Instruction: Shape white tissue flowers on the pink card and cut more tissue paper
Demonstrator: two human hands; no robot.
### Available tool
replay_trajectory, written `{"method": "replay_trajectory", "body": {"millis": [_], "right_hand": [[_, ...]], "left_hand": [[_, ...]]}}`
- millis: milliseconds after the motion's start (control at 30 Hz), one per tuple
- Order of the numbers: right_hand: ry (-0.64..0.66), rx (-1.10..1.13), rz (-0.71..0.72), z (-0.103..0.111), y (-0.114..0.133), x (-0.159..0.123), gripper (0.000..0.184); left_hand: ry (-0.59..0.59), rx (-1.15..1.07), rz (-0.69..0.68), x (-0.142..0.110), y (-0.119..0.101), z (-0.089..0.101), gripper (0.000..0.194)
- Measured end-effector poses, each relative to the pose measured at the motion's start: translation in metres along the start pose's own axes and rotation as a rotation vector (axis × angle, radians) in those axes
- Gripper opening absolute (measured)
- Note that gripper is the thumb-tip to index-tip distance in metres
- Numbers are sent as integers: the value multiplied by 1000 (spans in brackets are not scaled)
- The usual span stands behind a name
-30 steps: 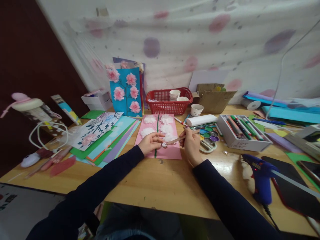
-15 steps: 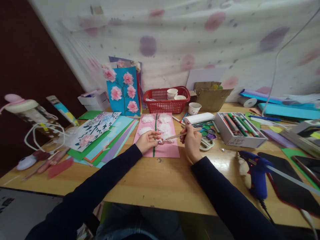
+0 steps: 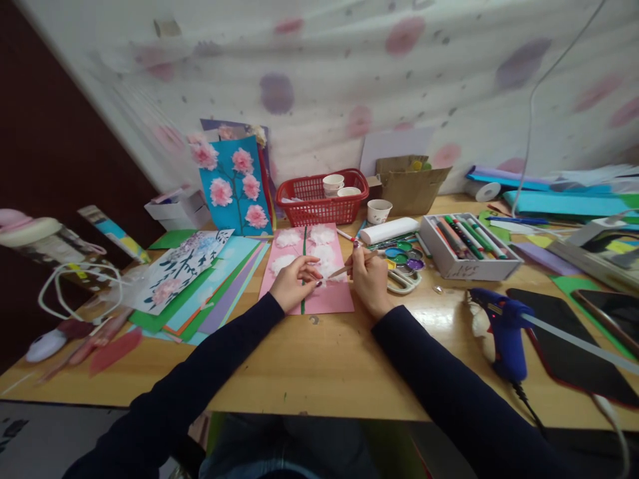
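The pink card [image 3: 329, 303] lies on the table right in front of me, a green stem [image 3: 304, 241] running up its middle and white fluffy tufts [image 3: 323, 234] set on both sides of it. My right hand [image 3: 369, 283] is clamped round a slim wooden stick [image 3: 341, 271], its tip slanting down to the lower edge of the tufts right of the stem; I cannot tell whether it touches them. My left hand [image 3: 298, 283] hovers over the card's left half, thumb and fingertips curled near one another, but whether they meet on a scrap of something I cannot make out. I take this step to be working with the stick at the lower right tufts, and the next move seems to call for a light tip there, with my left fingers steady and off the fluff. Just right of the card are the paint palette [image 3: 415, 264] and a white roll [image 3: 390, 230]. Behind stands the red basket [image 3: 319, 213], to its left a blue card [image 3: 212, 206] with pink flowers, and well to my right lies a glue gun [image 3: 509, 332].
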State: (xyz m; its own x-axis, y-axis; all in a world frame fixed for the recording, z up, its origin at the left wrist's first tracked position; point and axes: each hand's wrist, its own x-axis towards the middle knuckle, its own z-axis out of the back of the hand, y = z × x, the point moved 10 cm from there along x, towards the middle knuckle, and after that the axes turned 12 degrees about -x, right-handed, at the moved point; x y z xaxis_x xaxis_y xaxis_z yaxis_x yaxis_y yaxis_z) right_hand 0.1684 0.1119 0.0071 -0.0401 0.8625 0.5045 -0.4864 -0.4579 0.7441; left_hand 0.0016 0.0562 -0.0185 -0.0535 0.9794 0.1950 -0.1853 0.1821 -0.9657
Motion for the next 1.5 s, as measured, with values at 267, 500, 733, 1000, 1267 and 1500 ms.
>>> {"method": "replay_trajectory", "body": {"millis": [267, 500, 733, 1000, 1267, 1500], "right_hand": [[-16, -40, -33, 1, -6, 2, 47], [-93, -55, 16, 13, 2, -1, 46], [-58, -137, 184, 5, 16, -6, 44], [-32, -189, 194, -1, 13, -7, 46], [-15, -281, 253, -6, 21, -8, 44], [9, -365, 294, -11, 25, -8, 44]], "left_hand": [[30, 269, -147, 16, -12, -13, 49], [47, 316, -172, 18, -15, -18, 50], [56, 336, -171, 19, -15, -20, 49], [45, 344, -179, 20, -15, -20, 50], [50, 344, -178, 20, -11, -19, 51], [49, 376, -174, 21, -8, -19, 51]]}}
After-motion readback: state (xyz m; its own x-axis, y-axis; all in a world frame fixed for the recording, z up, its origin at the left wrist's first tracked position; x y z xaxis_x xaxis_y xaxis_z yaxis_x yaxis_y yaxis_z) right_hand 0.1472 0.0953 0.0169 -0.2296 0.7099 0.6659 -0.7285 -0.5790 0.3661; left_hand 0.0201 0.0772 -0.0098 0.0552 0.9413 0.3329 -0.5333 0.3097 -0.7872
